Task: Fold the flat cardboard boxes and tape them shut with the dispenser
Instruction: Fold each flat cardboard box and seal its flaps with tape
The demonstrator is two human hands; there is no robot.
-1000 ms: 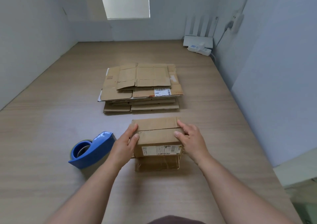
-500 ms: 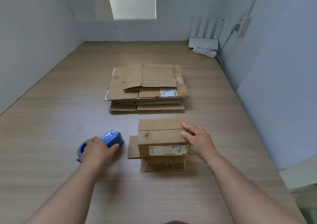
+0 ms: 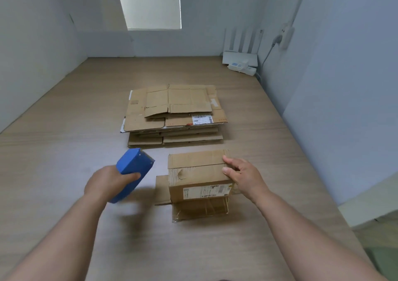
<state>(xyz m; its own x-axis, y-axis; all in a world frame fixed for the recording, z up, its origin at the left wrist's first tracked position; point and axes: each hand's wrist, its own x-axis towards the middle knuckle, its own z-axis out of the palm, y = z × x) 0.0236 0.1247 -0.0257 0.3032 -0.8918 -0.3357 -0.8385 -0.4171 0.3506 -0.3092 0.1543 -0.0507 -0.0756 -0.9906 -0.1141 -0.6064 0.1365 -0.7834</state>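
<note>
Stage: one box [image 3: 198, 179] folded into shape, taping about to start by the look of it.
Left hand [image 3: 109, 181]: wrapped round the blue dispenser [image 3: 133, 168], held up off the bench [image 3: 64, 151] just to the left of the box; slightly blurred.
Right hand [image 3: 243, 177]: fingers laid fairly flat on the right part of the box top, pressing the flaps down; nothing gripped.
Box position: upright on the bench close in front, between the two hands.
Box top: flaps closed and meeting along a seam, no fresh tape visible across it.
Box near face: label [image 3: 206, 191] and old clear tape.
Loose flap [image 3: 162, 189]: lying flat on the bench at the lower left side of the box, apparently not tucked in.
Flat boxes [image 3: 174, 112]: stacked just beyond the box, several layers, none folded.
Done: one box shaped.
Left to do: sealing this seam, sorting out the side flap, then folding and taping the whole stack; most of the job ahead.
</note>
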